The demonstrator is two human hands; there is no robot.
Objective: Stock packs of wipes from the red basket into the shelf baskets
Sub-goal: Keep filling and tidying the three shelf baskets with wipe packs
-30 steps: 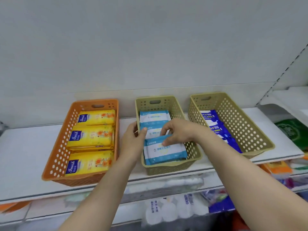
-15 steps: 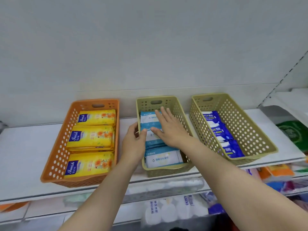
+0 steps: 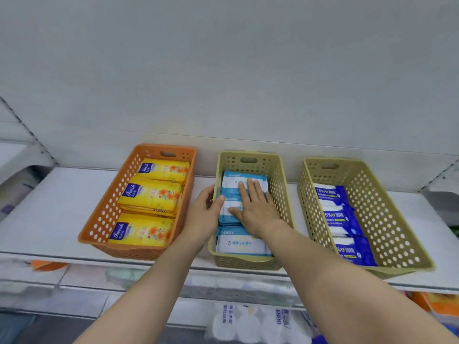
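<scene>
On my feed the right hand [image 3: 255, 211] lay flat, fingers straight and spread, pressing down on the light-blue wipe packs [image 3: 242, 184] stacked in the middle beige basket [image 3: 279, 184]; it gripped nothing. The left hand [image 3: 205, 214] was at that basket's left wall, thumb hooked over the rim onto the packs and fingers curled down the outside, so it held the basket's edge. One more light-blue pack [image 3: 239, 243] lay at the basket's near end, just in front of the pressed stack. To the left, apart from it on the same white shelf [image 3: 49, 212], sat the orange basket [image 3: 104, 214] with three yellow packs [image 3: 150, 194] in a row from front to back. To the right stood a second beige basket [image 3: 387, 219] with dark-blue packs [image 3: 341, 217] lined along its left side. I could not see the red basket in this view. Below the shelf, blurred white packages [image 3: 248, 321] showed on a lower level.
</scene>
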